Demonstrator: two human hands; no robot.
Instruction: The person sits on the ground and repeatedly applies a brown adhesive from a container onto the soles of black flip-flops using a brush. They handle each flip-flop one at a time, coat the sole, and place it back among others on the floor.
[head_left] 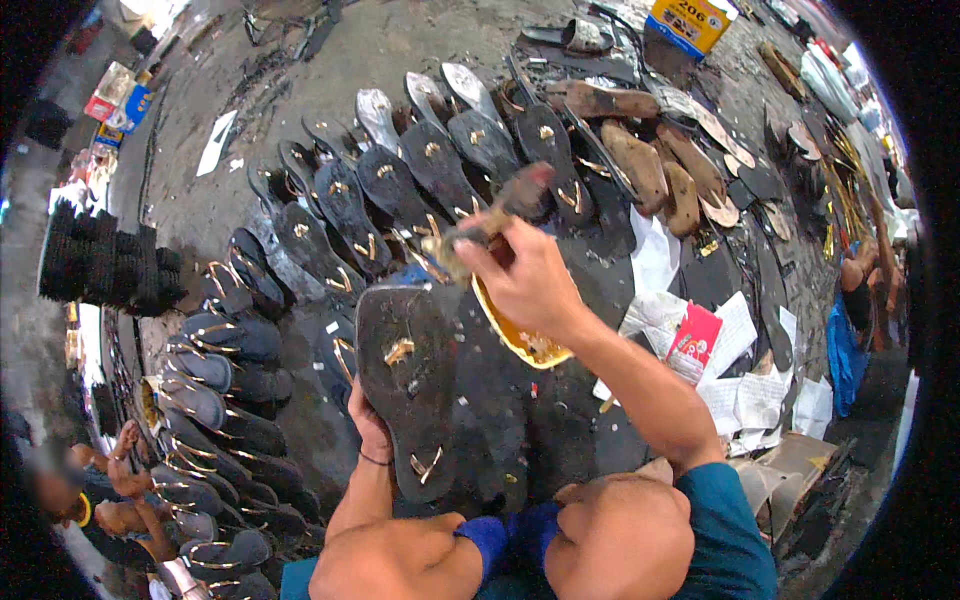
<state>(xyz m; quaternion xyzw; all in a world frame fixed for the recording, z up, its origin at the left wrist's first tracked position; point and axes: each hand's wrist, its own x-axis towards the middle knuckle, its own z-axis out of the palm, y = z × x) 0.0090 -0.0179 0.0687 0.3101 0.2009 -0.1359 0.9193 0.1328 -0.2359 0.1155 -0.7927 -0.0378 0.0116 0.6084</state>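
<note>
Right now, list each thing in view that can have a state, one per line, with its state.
Dark flat sandal sole: lying bottom-up, gold strap ends poking through, steadied by the left hand.
Wooden-handled glue brush: raised in the right hand.
Yellow glue bowl: open, tilted.
Rows of dark sandals: laid out on the floor.
Red packet: lying on papers.

A dark, grimy concrete floor (400, 40) carries everything. Black sandal soles with gold straps (340, 200) lie in rows from eight to twelve o'clock. Brown soles (650, 170) lie at one o'clock, scattered papers (740, 390) at four.
</note>
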